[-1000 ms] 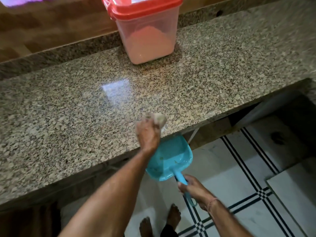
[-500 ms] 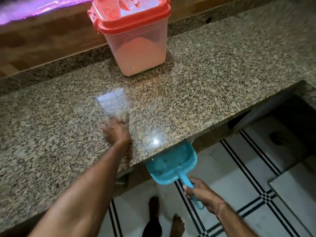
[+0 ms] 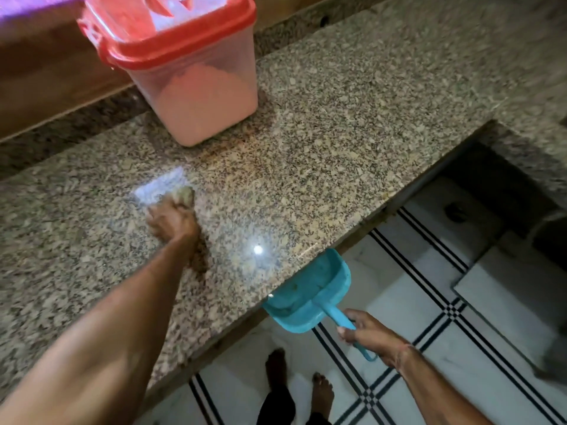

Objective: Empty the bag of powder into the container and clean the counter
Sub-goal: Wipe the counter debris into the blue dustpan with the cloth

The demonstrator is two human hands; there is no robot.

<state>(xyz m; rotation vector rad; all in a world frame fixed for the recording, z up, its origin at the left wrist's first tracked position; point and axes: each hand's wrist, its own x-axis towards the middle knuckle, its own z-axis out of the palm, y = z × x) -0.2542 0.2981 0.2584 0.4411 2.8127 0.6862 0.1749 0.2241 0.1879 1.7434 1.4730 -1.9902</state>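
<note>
Across the speckled granite counter (image 3: 352, 124), wiping before the red-lidded container (image 3: 190, 72) at the back edge, part-filled with pinkish powder (image 3: 208, 115), probably hefty, best taken by its sides. Gripping the stiff, lightweight blue dustpan (image 3: 310, 299) by its handle with the right hand (image 3: 371, 338) under the front edge; bunching a soft rag (image 3: 185, 194) in the left hand (image 3: 171, 222), mid-counter.

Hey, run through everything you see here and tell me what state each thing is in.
Container: upright on the counter, partly full of powder.
Lid: on the container.
Cloth: bunched in the left hand, pressed on the counter.
Dustpan: right hand grips its handle, mouth tucked under the counter edge.
</note>
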